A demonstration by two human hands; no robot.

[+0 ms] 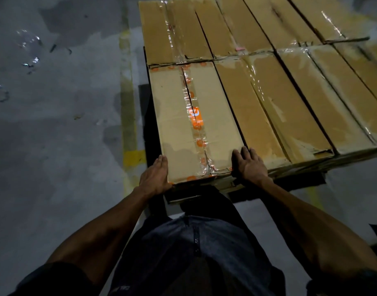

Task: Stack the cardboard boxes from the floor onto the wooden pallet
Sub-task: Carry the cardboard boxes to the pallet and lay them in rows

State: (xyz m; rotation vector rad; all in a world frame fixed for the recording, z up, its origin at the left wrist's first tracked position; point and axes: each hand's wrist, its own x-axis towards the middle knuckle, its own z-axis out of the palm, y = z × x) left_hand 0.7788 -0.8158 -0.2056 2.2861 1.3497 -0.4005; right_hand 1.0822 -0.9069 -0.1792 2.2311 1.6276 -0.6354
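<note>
Both hands are on the near box, the one with orange-printed tape down its centre seam. The left hand lies flat against the box's left near corner, at about 7 o'clock of the box, fingers straight and together along the side edge, thumb hidden. The right hand sits at the right near corner, at about 5 o'clock of the box, fingers spread and only slightly bent, lying across the seam between this box and its neighbour; whether the tips hook into the gap I cannot tell. So neither hand is wrapped round anything: it is palms and fingers pressed to cardboard.

The box itself lies flat in the top layer of the stack, its long side running away toward 12 o'clock, flush against the next long box at its 3 o'clock and butted against another box at its 12 o'clock. More taped boxes fill the layer out toward 2 o'clock, all touching side by side.

Below the near edge, a dark strip of the pallet shows at 5 o'clock of the stack. Off at 9 o'clock is the grey concrete floor with a worn yellow line running alongside the stack, and scraps of clear plastic scattered toward 10 o'clock.
</note>
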